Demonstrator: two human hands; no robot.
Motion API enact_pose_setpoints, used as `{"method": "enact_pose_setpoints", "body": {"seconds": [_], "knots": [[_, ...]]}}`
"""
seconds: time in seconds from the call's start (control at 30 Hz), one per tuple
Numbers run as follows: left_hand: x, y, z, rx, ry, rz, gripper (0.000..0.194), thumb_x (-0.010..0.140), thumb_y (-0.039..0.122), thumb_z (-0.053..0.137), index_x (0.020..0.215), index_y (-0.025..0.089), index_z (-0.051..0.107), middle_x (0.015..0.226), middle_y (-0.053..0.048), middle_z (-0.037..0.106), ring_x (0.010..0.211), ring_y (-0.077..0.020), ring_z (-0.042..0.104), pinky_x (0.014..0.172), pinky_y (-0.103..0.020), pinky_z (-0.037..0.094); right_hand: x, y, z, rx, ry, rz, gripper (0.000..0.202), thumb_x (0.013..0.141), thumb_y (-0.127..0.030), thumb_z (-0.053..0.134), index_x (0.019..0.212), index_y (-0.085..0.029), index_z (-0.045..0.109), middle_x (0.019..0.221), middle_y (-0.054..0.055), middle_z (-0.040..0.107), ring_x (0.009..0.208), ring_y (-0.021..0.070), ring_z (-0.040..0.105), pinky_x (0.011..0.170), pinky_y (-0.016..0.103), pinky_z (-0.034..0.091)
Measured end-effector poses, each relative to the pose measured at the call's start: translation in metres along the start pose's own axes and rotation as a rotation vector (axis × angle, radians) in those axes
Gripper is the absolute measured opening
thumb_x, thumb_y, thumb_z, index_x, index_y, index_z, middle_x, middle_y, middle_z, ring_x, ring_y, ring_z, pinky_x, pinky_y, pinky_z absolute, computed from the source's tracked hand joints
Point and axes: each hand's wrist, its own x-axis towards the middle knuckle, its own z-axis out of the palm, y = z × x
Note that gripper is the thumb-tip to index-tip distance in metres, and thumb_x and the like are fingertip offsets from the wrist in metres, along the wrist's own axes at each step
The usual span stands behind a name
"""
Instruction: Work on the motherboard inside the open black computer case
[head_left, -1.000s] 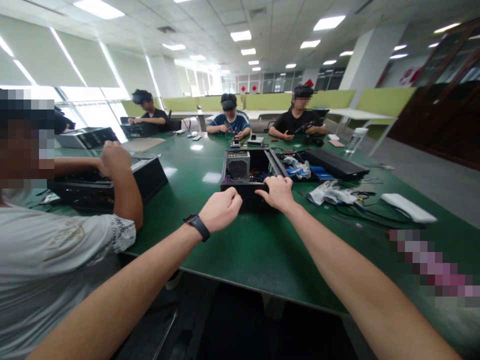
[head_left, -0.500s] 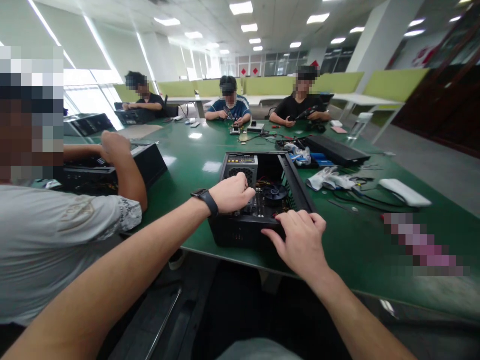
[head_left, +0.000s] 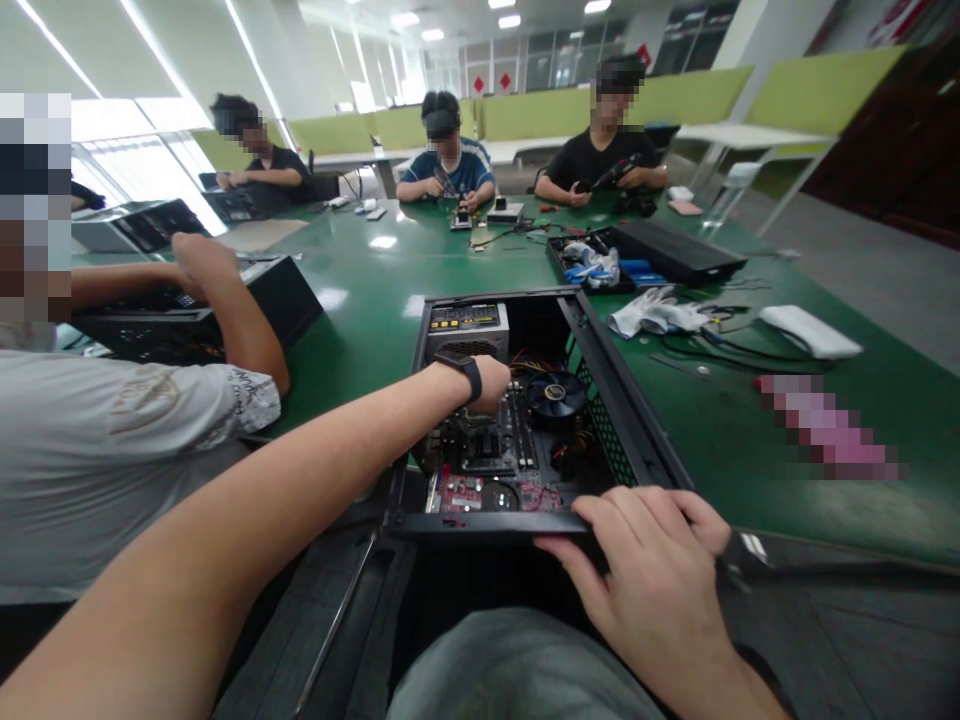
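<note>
An open black computer case lies at the near edge of the green table, its front part over the edge. Inside it are a grey power supply, a black fan, a motherboard and a red circuit board. My left hand, with a dark watch at the wrist, reaches into the case beside the power supply; its fingers are hidden. My right hand grips the near right corner of the case, thumb below the rim and fingers on top.
White gloves, cables and a white bundle lie to the right on the green table. An open black toolbox stands behind. At the left a person works at another case; three people sit opposite.
The case has come nearer, and more of its inside shows. My left hand has gone deeper into it. My right hand has moved nearer, still on the case's corner.
</note>
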Motion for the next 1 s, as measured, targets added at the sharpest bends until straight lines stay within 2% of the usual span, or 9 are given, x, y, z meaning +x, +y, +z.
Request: {"method": "enact_pose_setpoints", "body": {"seconds": [0.27,0.43,0.53,0.63,0.77,1.0], "knots": [[0.028,-0.01,0.022,-0.038,-0.048,-0.074,0.051,0.068,0.04,0.083,0.112,0.013,0.077,0.114,-0.017,0.075,0.109,-0.0296,0.069,0.091,-0.029,0.054,-0.001,0.002,0.002,-0.022,0.009,-0.01,0.022,0.091,-0.044,0.063,0.09,-0.022,0.06,0.076,0.0,0.06,0.078,0.0195,0.049,0.085,0.041,0.03],[0.032,-0.007,0.022,-0.011,-0.095,-0.095,0.055,0.069,0.04,0.083,0.115,0.012,0.075,0.116,-0.017,0.074,0.107,-0.0286,0.07,0.089,-0.028,0.055,-0.002,0.002,0.003,-0.047,0.009,-0.013,0.023,0.091,-0.045,0.064,0.09,-0.022,0.06,0.075,0.0,0.06,0.078,0.0197,0.049,0.084,0.041,0.029],[0.034,-0.006,0.022,-0.025,-0.109,-0.104,0.057,0.065,0.04,0.086,0.115,0.016,0.076,0.117,-0.015,0.074,0.108,-0.028,0.07,0.09,-0.028,0.055,-0.002,0.003,0.002,-0.047,0.003,-0.011,0.024,0.091,-0.046,0.063,0.09,-0.022,0.06,0.074,0.0,0.059,0.078,0.0198,0.049,0.084,0.041,0.03],[0.035,-0.007,0.023,-0.043,-0.109,-0.125,0.061,0.06,0.039,0.088,0.116,0.019,0.075,0.119,-0.014,0.074,0.109,-0.0291,0.069,0.091,-0.03,0.055,-0.001,0.003,0.003,-0.051,-0.002,-0.018,0.023,0.092,-0.045,0.061,0.09,-0.022,0.059,0.074,0.0,0.06,0.078,0.02,0.049,0.084,0.041,0.03],[0.036,-0.008,0.024,-0.057,-0.104,-0.126,0.06,0.059,0.036,0.088,0.113,0.015,0.076,0.118,-0.018,0.073,0.107,-0.032,0.07,0.091,-0.033,0.056,-0.001,0.002,0.003,-0.074,-0.007,-0.023,0.024,0.091,-0.046,0.063,0.09,-0.023,0.06,0.075,0.0,0.061,0.078,0.0197,0.05,0.085,0.041,0.03],[0.038,-0.009,0.025,-0.057,-0.077,-0.138,0.057,0.056,0.03,0.089,0.11,0.017,0.077,0.112,-0.014,0.076,0.104,-0.0282,0.07,0.088,-0.028,0.055,-0.002,0.003,0.002,-0.066,-0.008,-0.016,0.023,0.092,-0.046,0.063,0.09,-0.023,0.059,0.076,0.001,0.061,0.08,0.0198,0.05,0.085,0.042,0.03]]}}
